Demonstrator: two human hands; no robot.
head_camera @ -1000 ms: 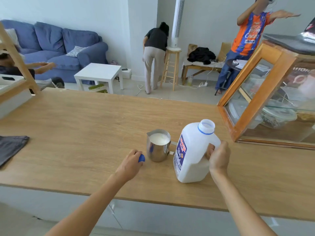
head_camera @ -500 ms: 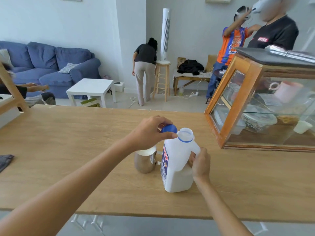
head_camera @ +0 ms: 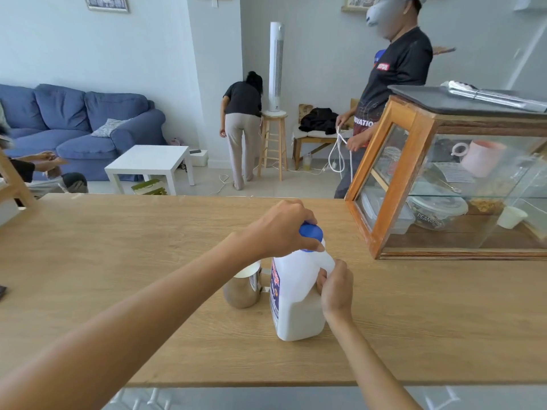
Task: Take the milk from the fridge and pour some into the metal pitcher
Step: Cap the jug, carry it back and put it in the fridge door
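Note:
A white plastic milk jug (head_camera: 297,303) with a blue and red label stands upright on the wooden counter (head_camera: 118,261). My right hand (head_camera: 336,287) grips its handle. My left hand (head_camera: 279,227) holds the blue cap (head_camera: 310,233) on the jug's mouth, fingers curled round it. Just left of the jug stands the metal pitcher (head_camera: 242,288), its rim partly hidden by my left forearm; milk shows white inside it.
A wood-framed glass display case (head_camera: 393,179) with containers sits on the counter's right. Beyond the counter a person in a black shirt (head_camera: 390,72) stands holding a white cable. Another person bends by a stool, near a white side table and blue sofa.
My left hand lifted the blue cap from beside the pitcher and set it on the jug's mouth. The view tilted up. The person in black moved into view at the right.

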